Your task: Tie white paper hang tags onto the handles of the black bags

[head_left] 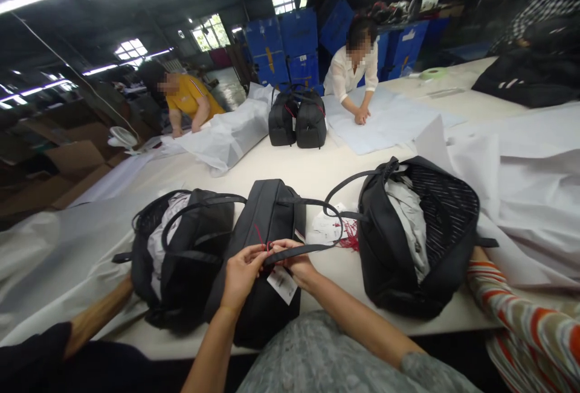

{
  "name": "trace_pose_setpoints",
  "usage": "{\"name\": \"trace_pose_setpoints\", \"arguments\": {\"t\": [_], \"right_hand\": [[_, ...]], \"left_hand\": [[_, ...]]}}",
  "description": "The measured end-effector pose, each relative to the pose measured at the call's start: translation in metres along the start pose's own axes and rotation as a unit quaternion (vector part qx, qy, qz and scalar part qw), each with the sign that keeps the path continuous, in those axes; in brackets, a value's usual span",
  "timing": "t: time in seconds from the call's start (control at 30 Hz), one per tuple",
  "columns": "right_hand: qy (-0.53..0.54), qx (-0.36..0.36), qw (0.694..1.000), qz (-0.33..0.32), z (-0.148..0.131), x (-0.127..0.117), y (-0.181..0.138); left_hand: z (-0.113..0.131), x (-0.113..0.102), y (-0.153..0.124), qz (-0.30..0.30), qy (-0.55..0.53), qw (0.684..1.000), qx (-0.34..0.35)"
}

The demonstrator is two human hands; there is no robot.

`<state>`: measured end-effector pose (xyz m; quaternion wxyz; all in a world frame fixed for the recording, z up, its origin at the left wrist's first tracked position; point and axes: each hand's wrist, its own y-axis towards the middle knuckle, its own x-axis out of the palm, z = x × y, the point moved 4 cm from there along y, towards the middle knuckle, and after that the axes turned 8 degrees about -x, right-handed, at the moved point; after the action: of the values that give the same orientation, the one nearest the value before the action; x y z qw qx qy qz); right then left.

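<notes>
A black bag [267, 224] lies on the white table [299, 169] right in front of me. My left hand [242, 272] pinches a thin red string [261, 239] at the bag's black handle strap [299, 251]. My right hand [294, 263] is closed on the same strap and string, with a white paper tag [281, 285] hanging just beneath it. Both hands sit together over the near end of the bag.
A stuffed black bag [181, 254] lies to the left, another open one [421, 236] to the right, with white tags and red strings [330, 230] between. A co-worker's arm [97, 314] and a striped sleeve [521, 320] flank me. Two people fold white sheets across the table beside two black bags [296, 118].
</notes>
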<state>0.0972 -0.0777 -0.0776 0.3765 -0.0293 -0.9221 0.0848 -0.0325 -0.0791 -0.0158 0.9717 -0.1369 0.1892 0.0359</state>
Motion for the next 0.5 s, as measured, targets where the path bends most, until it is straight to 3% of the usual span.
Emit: {"name": "trace_pose_setpoints", "arguments": {"t": [0.1,0.23,0.5], "right_hand": [[0.033,0.028,0.999,0.028,0.005,-0.005,0.005],[0.024,0.028,0.998,0.046,0.011,-0.008,0.009],[-0.102,-0.035,0.991,-0.073,0.004,0.01,0.005]], "left_hand": [[0.003,0.003,-0.001,-0.036,-0.003,0.999,-0.002],[0.006,0.003,-0.003,-0.029,0.007,0.999,0.014],[-0.003,0.003,-0.001,0.014,-0.057,0.998,-0.007]]}}
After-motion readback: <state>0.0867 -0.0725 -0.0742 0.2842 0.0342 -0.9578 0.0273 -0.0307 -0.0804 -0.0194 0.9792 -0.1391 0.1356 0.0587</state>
